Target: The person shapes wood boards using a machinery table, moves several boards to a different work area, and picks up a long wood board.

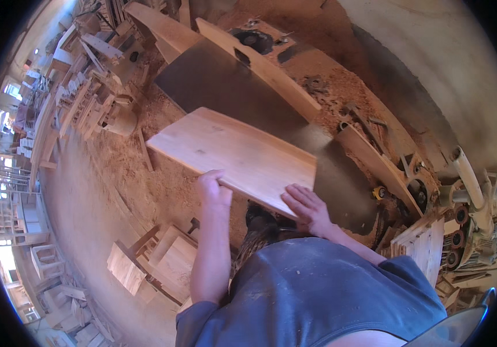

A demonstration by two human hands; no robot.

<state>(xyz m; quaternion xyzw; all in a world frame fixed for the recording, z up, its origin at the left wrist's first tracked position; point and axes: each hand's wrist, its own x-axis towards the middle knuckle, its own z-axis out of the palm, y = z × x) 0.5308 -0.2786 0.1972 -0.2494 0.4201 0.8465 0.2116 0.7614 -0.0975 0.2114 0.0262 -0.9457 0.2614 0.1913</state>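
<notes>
- Hands at centre frame: I see my left hand (212,189) clamped on the near edge of a pale wooden board (234,155), fingers curled over the top face, thumb tucked out of sight beneath.
- My right hand (306,207) lies flat and spread on the board's near right corner, fingers open, pressing down rather than gripping.
- The board sits in the middle of the frame, running from left of centre down toward the right; its far part rests on the dark metal machine table (219,81), while its near-left end overhangs the sawdust-covered floor (127,168).
- A long wooden fence (260,66) stands on edge along the right side of that table, running from top centre down to right of centre; the board's right end lies near it, and I cannot tell whether they touch.
- Right of the fence, sawdust lies heaped over the machine body, with a curved wooden guard (375,162) at right of centre.
- A white pipe (468,173) and motor parts crowd the far right edge.
- Cut wooden pieces (144,260) lie stacked on the floor at lower left, beside my left forearm.
- More timber and frames (81,87) pile up across the upper left.
- My blue-grey shirt (318,289) fills the bottom centre.
</notes>
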